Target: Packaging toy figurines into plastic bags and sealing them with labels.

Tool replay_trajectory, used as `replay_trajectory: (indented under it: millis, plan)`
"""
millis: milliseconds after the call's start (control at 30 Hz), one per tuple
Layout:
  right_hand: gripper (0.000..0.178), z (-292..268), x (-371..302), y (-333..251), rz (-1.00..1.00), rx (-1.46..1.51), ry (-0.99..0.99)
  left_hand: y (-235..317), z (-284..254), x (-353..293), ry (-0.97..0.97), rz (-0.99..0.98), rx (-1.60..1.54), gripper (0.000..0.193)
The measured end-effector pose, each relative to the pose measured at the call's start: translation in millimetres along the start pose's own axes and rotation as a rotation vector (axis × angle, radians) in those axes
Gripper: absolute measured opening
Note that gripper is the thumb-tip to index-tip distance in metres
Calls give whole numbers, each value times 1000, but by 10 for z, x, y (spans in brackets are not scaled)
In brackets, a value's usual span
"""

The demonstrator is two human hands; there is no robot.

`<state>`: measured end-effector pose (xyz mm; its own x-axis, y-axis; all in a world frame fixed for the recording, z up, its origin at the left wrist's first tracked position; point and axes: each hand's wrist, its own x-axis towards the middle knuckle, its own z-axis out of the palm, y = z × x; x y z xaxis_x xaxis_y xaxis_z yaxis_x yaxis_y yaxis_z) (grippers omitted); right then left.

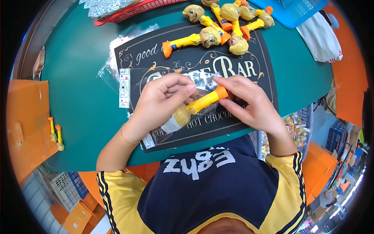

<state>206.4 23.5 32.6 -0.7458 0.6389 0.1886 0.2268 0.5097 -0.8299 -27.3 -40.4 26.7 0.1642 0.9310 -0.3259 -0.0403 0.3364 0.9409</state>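
Over a black printed placemat point(269, 87), a yellow toy point(204, 102) with a blond doll's head and an orange end lies tilted between my hands. Its head is inside a clear plastic bag point(159, 134), towards my left wrist. My left hand point(165, 95) is closed on the bag, thumb against curled fingers; the exact grip is partly hidden. With thumb and fingers my right hand point(245, 99) pinches the toy's orange end. Several similar toys point(210, 37) lie in a pile at the far side of the placemat.
Flat clear bags point(113, 58) lie left of the placemat. A red basket point(132, 11) with printed packets and a blue basket point(292, 11) stand at the far edge. Two small toys point(58, 136) lie at the green table's point(82, 97) left edge. A crate of bagged items point(298, 128) is at right.
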Motion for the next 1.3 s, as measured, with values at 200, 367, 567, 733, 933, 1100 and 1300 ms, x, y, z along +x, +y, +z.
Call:
replay_trajectory:
  millis: [200, 367, 567, 733, 933, 1100, 1300]
  plan:
    - [35, 28, -57, -50, 436, 543, 57, -52, 14, 0, 131, 70, -6, 14]
    - [37, 135, -50, -16, 324, 473, 80, -32, 74, -29, 117, 171, 331, 13]
    - [38, 166, -41, 22, 395, 431, 78, -42, 117, -69, 196, 190, 229, 13]
    - [42, 315, 8, -106, 315, 424, 194, -34, 129, -33, 228, 253, 212, 13]
    - [41, 386, -24, 31, 247, 333, 261, -73, 177, -49, 196, 230, -200, 13]
    - [49, 181, -26, -42, 309, 427, 142, 121, 126, -18, 225, 14, -340, 11]
    - [54, 133, -18, 17, 392, 471, 73, 137, 158, 65, 60, -109, -206, 13]
